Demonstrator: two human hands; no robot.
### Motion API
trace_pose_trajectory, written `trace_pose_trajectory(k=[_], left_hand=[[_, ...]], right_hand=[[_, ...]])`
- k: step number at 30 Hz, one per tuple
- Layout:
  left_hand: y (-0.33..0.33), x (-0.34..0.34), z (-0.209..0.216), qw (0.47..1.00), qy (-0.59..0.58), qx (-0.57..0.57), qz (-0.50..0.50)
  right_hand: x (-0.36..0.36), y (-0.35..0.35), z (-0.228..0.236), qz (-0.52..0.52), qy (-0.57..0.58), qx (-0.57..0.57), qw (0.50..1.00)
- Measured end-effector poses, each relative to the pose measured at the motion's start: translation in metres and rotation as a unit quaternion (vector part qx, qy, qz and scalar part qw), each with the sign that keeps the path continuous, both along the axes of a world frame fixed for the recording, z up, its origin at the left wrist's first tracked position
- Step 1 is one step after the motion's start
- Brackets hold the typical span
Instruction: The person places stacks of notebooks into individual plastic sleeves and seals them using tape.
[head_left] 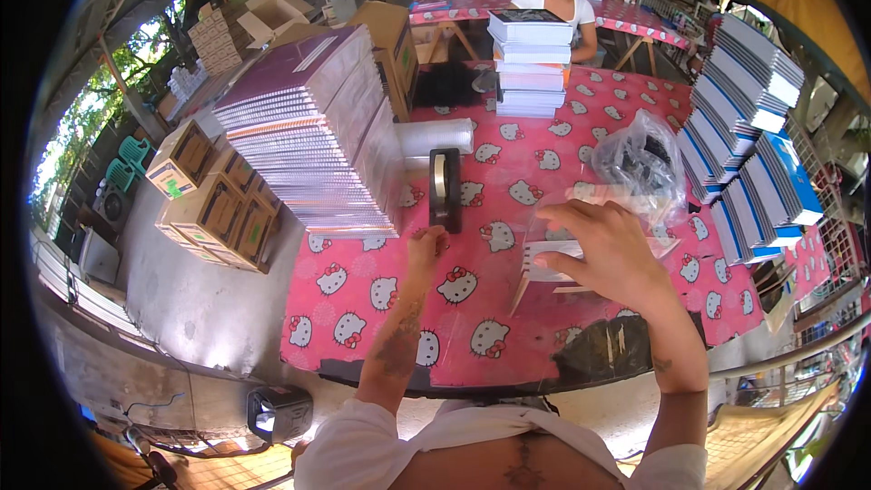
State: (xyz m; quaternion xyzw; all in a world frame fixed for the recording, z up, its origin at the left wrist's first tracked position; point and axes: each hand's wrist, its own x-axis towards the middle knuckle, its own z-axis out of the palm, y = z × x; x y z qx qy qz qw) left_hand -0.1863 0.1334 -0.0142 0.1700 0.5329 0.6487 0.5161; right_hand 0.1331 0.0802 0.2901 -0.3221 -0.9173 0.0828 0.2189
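My left hand (426,249) is closed at the near end of a black tape dispenser (445,191) that carries a roll of tape. Whatever its fingers pinch is too small to make out. My right hand (610,252) is open, thumb and fingers apart and curved, over a low clear-sided thing (537,259) with thin pale edges. The hand covers much of this thing, so its kind is unclear. Crumpled clear plastic bags (640,163) lie just beyond my right hand. To the left of the dispenser rises a tall stack of spiral-bound notebooks (313,136) with purple covers.
A pink cat-patterned cloth (490,331) covers the table. Books stand stacked at the far side (533,63), and blue-and-white book piles (744,127) line the right. Cardboard boxes (213,204) sit on the floor at left. A person (581,14) is behind the far stack.
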Motion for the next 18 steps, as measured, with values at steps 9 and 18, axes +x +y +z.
trace_pose_trajectory(k=[9,18], left_hand=[[-0.011,-0.025,0.111,0.688,0.718,0.033,-0.100],[-0.041,0.101,0.225,0.850,0.233,0.352,-0.316]], right_hand=[[-0.012,-0.011,0.001,-0.022,-0.052,0.024,0.998],[-0.014,-0.012,0.004,-0.018,-0.026,0.023,0.999]])
